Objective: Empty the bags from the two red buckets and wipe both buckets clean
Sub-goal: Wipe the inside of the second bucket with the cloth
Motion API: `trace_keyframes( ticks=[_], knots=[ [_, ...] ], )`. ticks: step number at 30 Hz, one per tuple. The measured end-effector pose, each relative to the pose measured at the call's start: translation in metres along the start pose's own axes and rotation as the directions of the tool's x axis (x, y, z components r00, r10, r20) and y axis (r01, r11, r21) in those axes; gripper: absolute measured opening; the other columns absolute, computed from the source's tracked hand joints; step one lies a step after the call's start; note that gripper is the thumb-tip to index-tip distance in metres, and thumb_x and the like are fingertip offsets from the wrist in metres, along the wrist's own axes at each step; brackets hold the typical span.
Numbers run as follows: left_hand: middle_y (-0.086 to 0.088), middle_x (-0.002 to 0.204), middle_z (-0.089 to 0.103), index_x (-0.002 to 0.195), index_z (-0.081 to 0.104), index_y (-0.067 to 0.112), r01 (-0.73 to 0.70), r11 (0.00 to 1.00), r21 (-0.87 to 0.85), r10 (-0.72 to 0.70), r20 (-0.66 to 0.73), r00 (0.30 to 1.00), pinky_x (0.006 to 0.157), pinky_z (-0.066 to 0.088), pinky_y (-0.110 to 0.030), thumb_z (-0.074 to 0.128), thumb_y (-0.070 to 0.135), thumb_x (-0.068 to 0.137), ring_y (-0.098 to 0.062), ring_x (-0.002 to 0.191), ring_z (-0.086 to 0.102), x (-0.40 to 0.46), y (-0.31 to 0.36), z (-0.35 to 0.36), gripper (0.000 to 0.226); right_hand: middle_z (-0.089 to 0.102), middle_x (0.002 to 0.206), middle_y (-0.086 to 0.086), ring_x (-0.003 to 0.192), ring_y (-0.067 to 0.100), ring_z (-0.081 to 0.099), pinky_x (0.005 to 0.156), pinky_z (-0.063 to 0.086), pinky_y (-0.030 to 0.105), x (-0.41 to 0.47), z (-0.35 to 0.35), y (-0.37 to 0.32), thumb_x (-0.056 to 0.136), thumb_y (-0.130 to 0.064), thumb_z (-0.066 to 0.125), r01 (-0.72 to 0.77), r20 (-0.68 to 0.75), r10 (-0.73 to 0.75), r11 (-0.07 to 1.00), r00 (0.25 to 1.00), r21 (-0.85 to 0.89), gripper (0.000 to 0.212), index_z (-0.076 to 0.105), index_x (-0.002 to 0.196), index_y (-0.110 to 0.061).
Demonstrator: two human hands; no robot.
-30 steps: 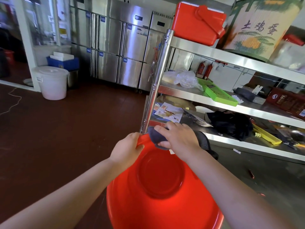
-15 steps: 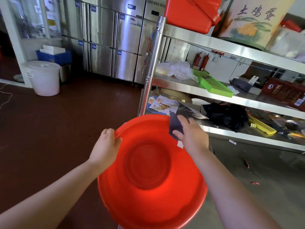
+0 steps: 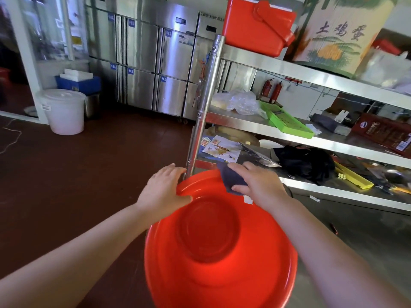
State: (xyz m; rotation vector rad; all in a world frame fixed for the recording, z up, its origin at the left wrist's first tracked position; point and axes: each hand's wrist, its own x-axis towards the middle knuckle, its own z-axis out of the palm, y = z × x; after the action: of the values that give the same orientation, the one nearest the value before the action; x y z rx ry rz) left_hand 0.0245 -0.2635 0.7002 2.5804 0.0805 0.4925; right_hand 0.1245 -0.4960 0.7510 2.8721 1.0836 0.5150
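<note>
A round red bucket (image 3: 213, 258) fills the lower middle of the head view, its empty inside facing me. My left hand (image 3: 163, 192) grips the far left part of its rim, thumb inside. My right hand (image 3: 258, 185) holds a dark blue cloth (image 3: 231, 180) and presses it on the far rim, just right of my left hand. No bags are inside this bucket. No second red bucket of this kind is in view.
A steel shelf rack stands right behind the bucket, its post (image 3: 202, 116) close to my left hand. On the shelves lie a red cooler box (image 3: 255, 25), a green tray (image 3: 287, 121), a black bag (image 3: 307, 163) and papers (image 3: 222, 147). A white lidded pail (image 3: 64, 112) stands on the dark red floor at the left.
The bucket has come nearer and lower in view. My left hand has shifted along the rim toward the far edge. The cloth has slid left along the far rim.
</note>
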Motion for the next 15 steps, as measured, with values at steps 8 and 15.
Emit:
trace_keyframes(
  ticks=[8, 15],
  knots=[
    [0.011, 0.069, 0.060, 0.075, 0.054, 0.034, 0.061, 0.982, -0.178, -0.051, 0.061, 0.997, 0.053, 0.036, -0.019, 0.063, 0.033, 0.082, -0.011, 0.072, 0.062, 0.005, -0.003, 0.008, 0.011, 0.056, 0.114, 0.006, 0.101, 0.031, 0.055, 0.078, 0.045, 0.042, 0.011, 0.009, -0.048, 0.081, -0.050, 0.064, 0.138, -0.097, -0.161, 0.969, 0.982, -0.205, 0.066, 0.036, 0.137, -0.032],
    [0.003, 0.071, 0.062, 0.077, 0.056, 0.023, 0.123, 0.962, -0.245, -0.111, 0.066, 0.992, 0.061, 0.044, -0.032, 0.064, 0.028, 0.081, -0.020, 0.071, 0.061, 0.006, -0.004, 0.008, 0.011, 0.053, 0.116, 0.002, 0.106, 0.028, 0.050, 0.079, 0.042, 0.044, 0.026, 0.019, -0.053, 0.083, -0.052, 0.060, 0.104, -0.134, -0.133, 0.973, 0.982, -0.205, 0.058, 0.037, 0.134, -0.037]
  ],
)
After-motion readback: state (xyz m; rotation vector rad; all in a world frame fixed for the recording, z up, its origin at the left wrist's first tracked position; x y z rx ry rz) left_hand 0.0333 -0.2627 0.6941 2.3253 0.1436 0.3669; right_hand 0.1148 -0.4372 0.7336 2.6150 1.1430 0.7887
